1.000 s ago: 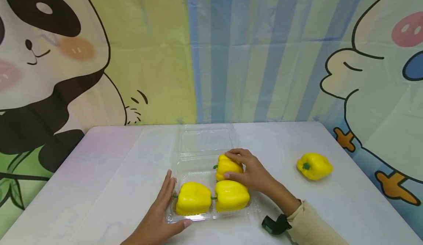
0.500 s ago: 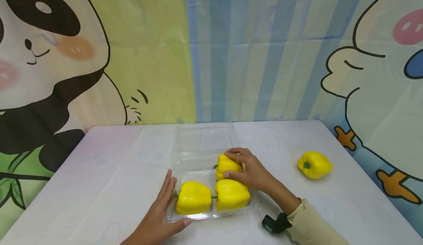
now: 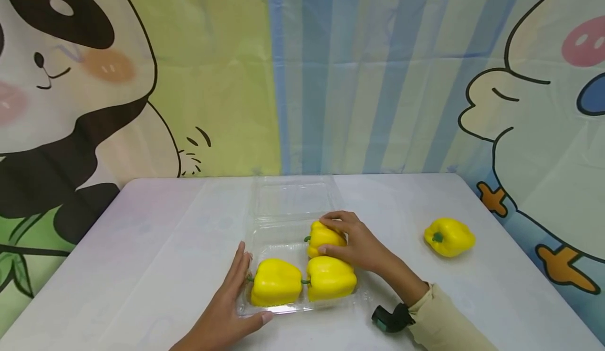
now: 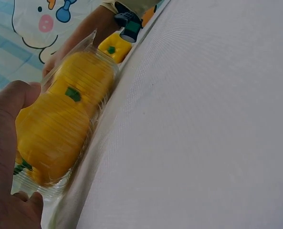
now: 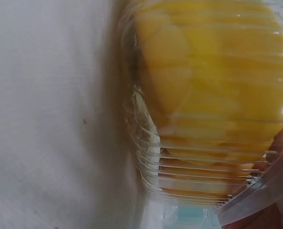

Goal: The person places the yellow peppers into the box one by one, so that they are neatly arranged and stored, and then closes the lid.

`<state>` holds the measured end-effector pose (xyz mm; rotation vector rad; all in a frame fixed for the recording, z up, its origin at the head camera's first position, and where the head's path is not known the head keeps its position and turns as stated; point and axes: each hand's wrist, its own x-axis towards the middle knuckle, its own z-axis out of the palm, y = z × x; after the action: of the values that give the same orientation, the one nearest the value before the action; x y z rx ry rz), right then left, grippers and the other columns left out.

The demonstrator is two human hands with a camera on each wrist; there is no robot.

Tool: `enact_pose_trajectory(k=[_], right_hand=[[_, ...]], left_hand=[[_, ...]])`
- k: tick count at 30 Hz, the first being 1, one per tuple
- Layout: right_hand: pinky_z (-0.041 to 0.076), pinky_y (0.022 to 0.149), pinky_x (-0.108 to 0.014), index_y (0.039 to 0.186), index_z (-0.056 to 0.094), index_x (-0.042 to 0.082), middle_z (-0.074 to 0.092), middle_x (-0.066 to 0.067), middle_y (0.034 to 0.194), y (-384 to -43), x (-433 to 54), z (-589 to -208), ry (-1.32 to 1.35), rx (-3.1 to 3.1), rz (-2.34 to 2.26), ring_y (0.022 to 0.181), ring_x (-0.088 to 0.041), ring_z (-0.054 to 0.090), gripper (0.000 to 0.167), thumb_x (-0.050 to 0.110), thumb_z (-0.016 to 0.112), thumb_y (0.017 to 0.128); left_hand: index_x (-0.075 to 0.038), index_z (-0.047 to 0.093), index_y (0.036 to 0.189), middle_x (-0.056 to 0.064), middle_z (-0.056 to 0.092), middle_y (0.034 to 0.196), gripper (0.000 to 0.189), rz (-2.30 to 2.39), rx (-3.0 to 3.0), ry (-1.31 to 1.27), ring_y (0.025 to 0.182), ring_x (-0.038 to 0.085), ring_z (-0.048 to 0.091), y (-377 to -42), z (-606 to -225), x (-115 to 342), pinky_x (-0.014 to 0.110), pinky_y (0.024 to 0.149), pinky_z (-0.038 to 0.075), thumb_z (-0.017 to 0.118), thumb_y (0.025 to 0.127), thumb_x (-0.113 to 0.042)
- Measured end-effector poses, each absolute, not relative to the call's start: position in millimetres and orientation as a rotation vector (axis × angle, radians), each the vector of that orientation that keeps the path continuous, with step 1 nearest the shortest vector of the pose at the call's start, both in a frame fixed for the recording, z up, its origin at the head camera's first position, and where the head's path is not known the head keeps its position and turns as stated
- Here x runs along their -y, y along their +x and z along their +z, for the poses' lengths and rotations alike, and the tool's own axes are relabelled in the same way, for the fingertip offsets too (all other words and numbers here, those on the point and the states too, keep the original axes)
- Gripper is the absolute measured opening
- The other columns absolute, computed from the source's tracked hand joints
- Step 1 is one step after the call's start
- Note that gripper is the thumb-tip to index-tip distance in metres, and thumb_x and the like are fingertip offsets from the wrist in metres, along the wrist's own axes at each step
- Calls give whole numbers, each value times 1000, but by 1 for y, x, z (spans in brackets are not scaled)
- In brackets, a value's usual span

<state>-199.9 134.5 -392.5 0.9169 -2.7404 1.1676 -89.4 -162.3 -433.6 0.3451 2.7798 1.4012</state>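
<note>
Right hand (image 3: pixel 361 243) is pinching the back yellow bell pepper (image 3: pixel 325 239), fingers wrapping the far side and thumb pressing the near side, while that pepper is sitting in the back right part of a clear plastic clamshell (image 3: pixel 276 235), stem pointing left. Left hand (image 3: pixel 224 306) is spreading around the front left corner, fingers lying straight along the side wall and thumb reaching the front rim; looks like it's touching, but I can't tell how hard it's pressing. A front left pepper (image 3: pixel 276 282) and a front right pepper (image 3: pixel 332 278) are filling the near row, the clear lid (image 3: pixel 293 198) is stretching out behind, and a loose pepper (image 3: pixel 449 237) is lying well apart on the white table (image 3: pixel 142 261), off to the right. Handling-wise, I'm guessing these are light and firm, but that glossy skin is probably making them kinda slippery, so I'd be going for the fat sides, not the stem, which is looking like a weak spot. Clamshell's looking thin and bendy, so bracing it low by the walls is probably smart.
</note>
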Motion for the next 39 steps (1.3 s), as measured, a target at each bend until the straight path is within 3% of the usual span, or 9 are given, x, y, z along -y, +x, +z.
enact_pose_trajectory(k=[13, 22, 39], right_hand=[[43, 100, -47, 137, 56, 4, 50, -3, 132, -200, -133, -391, 930, 2751, 1157, 123, -25, 37, 64, 37, 75, 85], [46, 97, -42, 137, 54, 2, 51, -4, 130, -201, -135, -390, 1021, 2755, 1030, 118, -21, 42, 64, 38, 71, 88], [45, 99, -43, 135, 58, 3, 50, -6, 130, -200, -135, -390, 1053, 2739, 980, 120, -22, 42, 59, 37, 71, 89]], left_hand=[[-15, 9, 158, -5, -4, 163, 115, 1377, -2775, 303, 145, 29, 13, -90, -431, 162, 57, 105, 23, 77, 74, -57], [-16, 9, 158, -5, -4, 163, 115, 1388, -2774, 301, 145, 30, 12, -89, -431, 161, 58, 104, 23, 77, 74, -57], [-16, 12, 158, -6, -5, 163, 114, 1398, -2776, 299, 144, 30, 14, -90, -433, 160, 58, 104, 24, 78, 74, -55]])
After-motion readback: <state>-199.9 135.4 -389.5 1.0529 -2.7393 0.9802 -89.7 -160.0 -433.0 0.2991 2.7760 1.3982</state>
